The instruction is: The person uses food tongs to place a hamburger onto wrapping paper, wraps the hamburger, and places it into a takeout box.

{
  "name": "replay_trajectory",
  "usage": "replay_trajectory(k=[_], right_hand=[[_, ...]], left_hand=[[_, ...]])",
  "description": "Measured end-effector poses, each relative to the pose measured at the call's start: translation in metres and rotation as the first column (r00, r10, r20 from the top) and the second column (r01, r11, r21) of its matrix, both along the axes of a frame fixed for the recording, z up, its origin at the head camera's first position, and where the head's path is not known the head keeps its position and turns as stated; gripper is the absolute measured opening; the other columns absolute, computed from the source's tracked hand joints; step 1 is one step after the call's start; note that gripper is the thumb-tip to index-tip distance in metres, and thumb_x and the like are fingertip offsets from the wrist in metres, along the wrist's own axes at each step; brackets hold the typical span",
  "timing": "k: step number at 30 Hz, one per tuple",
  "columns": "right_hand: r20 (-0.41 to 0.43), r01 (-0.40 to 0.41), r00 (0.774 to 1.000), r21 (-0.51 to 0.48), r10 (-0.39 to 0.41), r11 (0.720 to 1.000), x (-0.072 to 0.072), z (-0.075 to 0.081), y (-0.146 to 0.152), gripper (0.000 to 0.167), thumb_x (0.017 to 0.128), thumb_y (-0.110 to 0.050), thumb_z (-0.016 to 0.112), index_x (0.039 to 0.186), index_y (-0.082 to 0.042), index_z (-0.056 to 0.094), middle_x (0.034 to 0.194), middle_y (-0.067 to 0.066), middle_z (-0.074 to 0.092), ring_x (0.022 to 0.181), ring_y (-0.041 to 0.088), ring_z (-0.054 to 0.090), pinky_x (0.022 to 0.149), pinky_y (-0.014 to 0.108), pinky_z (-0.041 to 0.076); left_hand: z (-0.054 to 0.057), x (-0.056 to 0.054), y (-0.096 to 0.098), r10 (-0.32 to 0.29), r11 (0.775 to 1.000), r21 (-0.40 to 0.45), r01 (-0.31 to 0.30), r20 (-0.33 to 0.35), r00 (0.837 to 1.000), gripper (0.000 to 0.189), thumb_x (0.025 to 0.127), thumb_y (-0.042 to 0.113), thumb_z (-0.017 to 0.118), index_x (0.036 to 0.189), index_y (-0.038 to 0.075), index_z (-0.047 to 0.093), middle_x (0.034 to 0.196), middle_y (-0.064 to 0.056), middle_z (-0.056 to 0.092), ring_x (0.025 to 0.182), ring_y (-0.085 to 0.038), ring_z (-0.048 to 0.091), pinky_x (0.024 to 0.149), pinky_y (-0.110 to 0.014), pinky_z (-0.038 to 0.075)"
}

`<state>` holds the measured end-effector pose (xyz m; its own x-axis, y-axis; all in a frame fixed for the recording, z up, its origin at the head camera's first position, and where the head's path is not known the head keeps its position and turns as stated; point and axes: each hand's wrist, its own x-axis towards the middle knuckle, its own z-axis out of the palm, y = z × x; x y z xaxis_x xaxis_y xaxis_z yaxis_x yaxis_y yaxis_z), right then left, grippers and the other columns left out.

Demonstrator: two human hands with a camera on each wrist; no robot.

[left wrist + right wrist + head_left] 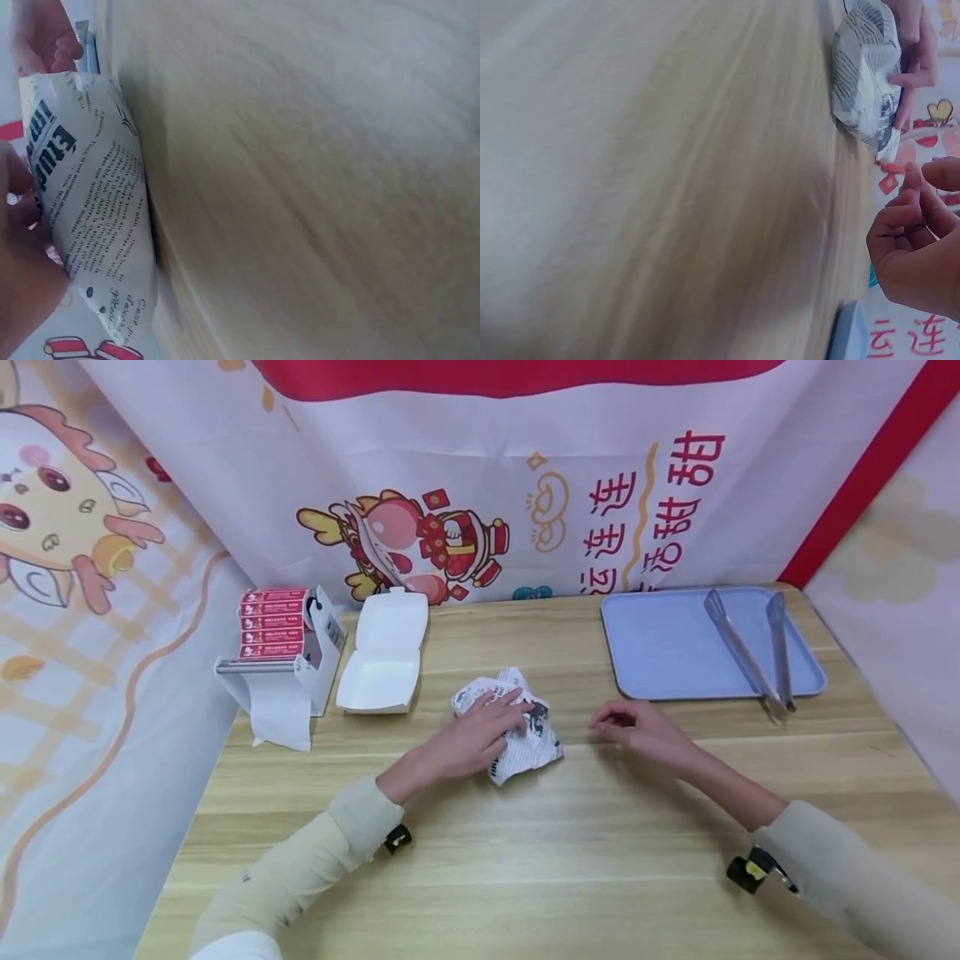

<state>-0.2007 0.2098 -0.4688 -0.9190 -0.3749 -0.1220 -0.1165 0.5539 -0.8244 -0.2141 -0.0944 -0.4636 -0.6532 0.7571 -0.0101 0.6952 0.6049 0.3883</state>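
Note:
A packet wrapped in white paper with black newspaper-style print point(528, 752) lies on the wooden table; what is inside is hidden. My left hand point(476, 735) rests on top of it with fingers spread across the paper. In the left wrist view the packet point(97, 187) shows its printed side bulging above the tabletop. To the right of it, apart from the paper, my right hand point(648, 735) hovers over the table. Seen from the right wrist, that hand point(919, 240) has loosely bent fingers, thumb near the index finger, and nothing between them.
An opened white takeaway box point(382, 672) stands at the back left. Beside it is a dispenser with a roll of red-and-white labels point(273, 627). A blue tray point(660, 647) at the back right carries metal tongs point(742, 652) whose ends stick out over its front edge.

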Motion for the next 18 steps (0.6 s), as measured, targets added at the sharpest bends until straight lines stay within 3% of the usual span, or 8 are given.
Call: replay_trajectory(k=[4, 7, 10, 15, 18], right_hand=[[-0.072, -0.078, 0.994, 0.005, 0.078, 0.997, -0.007, -0.001, -0.019, 0.017, 0.097, -0.014, 0.063, 0.108, -0.005, 0.071, 0.103, 0.011, 0.072, 0.092, 0.017, 0.064, 0.084, 0.03, 0.053], [-0.135, -0.123, 0.983, 0.02, 0.124, 0.992, -0.011, -0.004, -0.035, 0.022, 0.095, -0.01, 0.063, 0.116, -0.004, 0.068, 0.111, 0.014, 0.07, 0.098, 0.023, 0.066, 0.089, 0.039, 0.056], [-0.169, -0.109, 0.979, 0.052, 0.116, 0.993, -0.012, -0.006, -0.051, 0.031, 0.095, -0.012, 0.064, 0.125, -0.004, 0.062, 0.119, 0.016, 0.068, 0.103, 0.027, 0.066, 0.091, 0.043, 0.056], [-0.068, 0.0, 0.998, -0.02, -0.001, 1.0, -0.017, -0.003, -0.068, 0.037, 0.097, -0.016, 0.063, 0.129, 0.0, 0.054, 0.117, 0.02, 0.068, 0.101, 0.03, 0.067, 0.085, 0.04, 0.057], [0.033, 0.014, 0.999, -0.057, -0.012, 0.998, -0.022, -0.002, -0.073, 0.039, 0.097, -0.017, 0.063, 0.13, 0.0, 0.05, 0.118, 0.022, 0.068, 0.101, 0.03, 0.067, 0.08, 0.036, 0.056]], left_hand=[[-0.003, -0.003, -0.004, -0.013, 0.999, 0.043, 0.014, -0.027, 1.0, 0.011, 0.103, 0.023, 0.047, 0.105, 0.018, 0.056, 0.153, -0.003, 0.048, 0.152, -0.023, 0.028, 0.126, -0.049, 0.011], [-0.005, -0.005, -0.007, -0.037, 0.999, -0.005, 0.036, -0.083, 0.996, 0.022, 0.101, 0.028, 0.054, 0.119, 0.015, 0.056, 0.156, -0.005, 0.044, 0.15, -0.021, 0.032, 0.127, -0.045, 0.014], [-0.008, -0.007, -0.01, -0.064, 0.996, -0.071, 0.055, -0.126, 0.99, 0.043, 0.101, 0.031, 0.054, 0.139, 0.013, 0.049, 0.161, -0.005, 0.036, 0.15, -0.019, 0.031, 0.127, -0.042, 0.014], [-0.008, -0.009, -0.011, -0.125, 0.981, -0.163, 0.101, -0.146, 0.981, 0.052, 0.104, 0.037, 0.046, 0.152, 0.017, 0.039, 0.164, -0.002, 0.03, 0.153, -0.017, 0.025, 0.127, -0.043, 0.012], [-0.008, -0.011, -0.012, -0.137, 0.977, -0.185, 0.109, -0.144, 0.98, 0.053, 0.105, 0.037, 0.044, 0.154, 0.019, 0.037, 0.164, -0.001, 0.029, 0.154, -0.017, 0.022, 0.127, -0.044, 0.012]])
